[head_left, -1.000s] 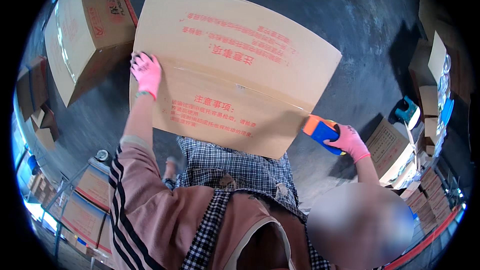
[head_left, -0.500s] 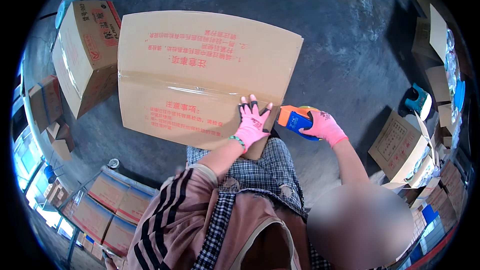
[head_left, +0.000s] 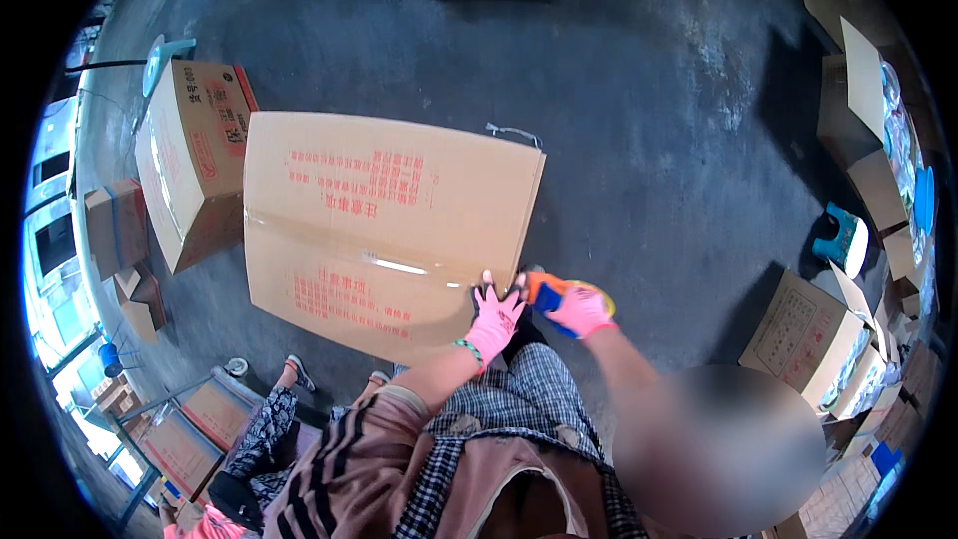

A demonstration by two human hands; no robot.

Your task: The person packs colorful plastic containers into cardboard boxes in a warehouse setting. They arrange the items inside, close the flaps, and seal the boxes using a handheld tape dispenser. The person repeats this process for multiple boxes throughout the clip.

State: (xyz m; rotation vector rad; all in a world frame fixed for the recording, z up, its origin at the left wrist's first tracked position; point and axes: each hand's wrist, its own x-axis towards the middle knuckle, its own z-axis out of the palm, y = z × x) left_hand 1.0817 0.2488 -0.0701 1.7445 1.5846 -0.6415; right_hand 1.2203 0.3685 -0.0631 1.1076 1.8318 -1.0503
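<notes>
A large brown cardboard box (head_left: 389,175) with red print lies before me, its flaps meeting along a seam. Shiny clear tape (head_left: 399,266) runs along that seam. My left hand (head_left: 494,324), in a pink glove with dark fingertips, rests with spread fingers on the box near its right edge. Just right of that edge, my right hand (head_left: 582,310), also gloved in pink, grips an orange and blue tape dispenser (head_left: 549,291). The dispenser's front meets the box edge beside my left fingertips; whether its tape is stuck there is hidden.
Another taped carton (head_left: 205,160) stands at the left, touching the box. Several opened cartons (head_left: 803,329) with wrapped goods line the right side, near a teal and white stool (head_left: 841,238). Stacked cartons (head_left: 180,449) and a person in patterned trousers (head_left: 264,434) are at lower left.
My right hand has brought the tape dispenser left, against the box edge by my left hand. The box sits lower in view as the view shifted. Another person has come into view at lower left.
</notes>
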